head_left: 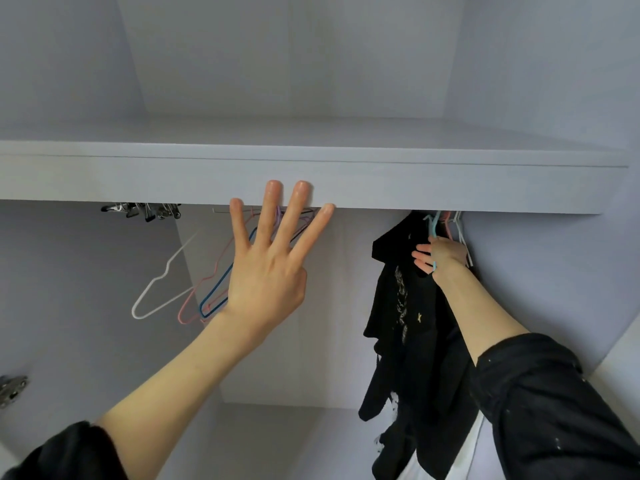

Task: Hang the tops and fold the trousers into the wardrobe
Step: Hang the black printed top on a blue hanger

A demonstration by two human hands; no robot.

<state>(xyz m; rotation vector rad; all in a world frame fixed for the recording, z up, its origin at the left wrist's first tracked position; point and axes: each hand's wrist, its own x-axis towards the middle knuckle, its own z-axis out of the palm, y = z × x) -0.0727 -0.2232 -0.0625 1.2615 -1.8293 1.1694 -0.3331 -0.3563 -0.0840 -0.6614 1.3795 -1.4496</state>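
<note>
Inside the pale wardrobe point(346, 81), my left hand point(266, 271) is resting open-fingered against the shelf edge point(450, 188) while my right hand point(441, 254) is gripping the blue hanger point(433, 226) neck, the firmest hold, carrying a soft, light, floppy black top point(408, 323).

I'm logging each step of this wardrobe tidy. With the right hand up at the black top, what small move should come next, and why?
Probably let go with the right hand and draw it back. The black top already hangs below the shelf, and that hand holds a light blue hanger near its hook. The left hand is open in front of the empty hangers, ready to take one.
</note>
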